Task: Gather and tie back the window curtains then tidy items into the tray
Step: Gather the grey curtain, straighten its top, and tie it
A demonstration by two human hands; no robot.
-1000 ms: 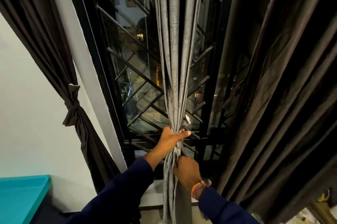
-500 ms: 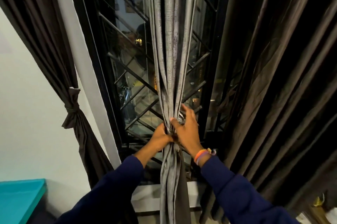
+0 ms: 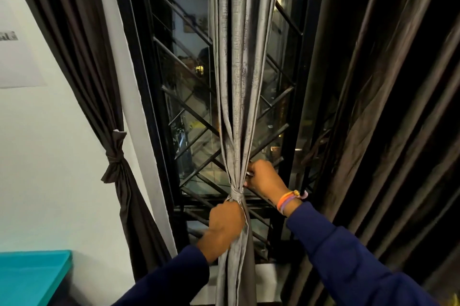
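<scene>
A grey curtain (image 3: pixel 237 81) hangs gathered into a narrow bunch in front of the window. A grey tie band (image 3: pixel 236 194) is wrapped round it at waist height. My left hand (image 3: pixel 225 221) grips the curtain and the band's end just below the wrap. My right hand (image 3: pixel 265 177) is curled at the curtain's right side just above the wrap and pinches the other end of the band. A dark brown curtain (image 3: pixel 82 61) on the left is tied back with a knot (image 3: pixel 115 153). No tray is in view.
A black window grille (image 3: pixel 189 111) with diagonal bars stands behind the grey curtain. A wide dark brown curtain (image 3: pixel 388 118) hangs loose on the right. A teal surface (image 3: pixel 29 275) sits at the lower left by the white wall.
My left hand has dropped from the bunch to below the wrap. My right hand has moved to the right of the curtain, and the band now sits tight round the bunch.
</scene>
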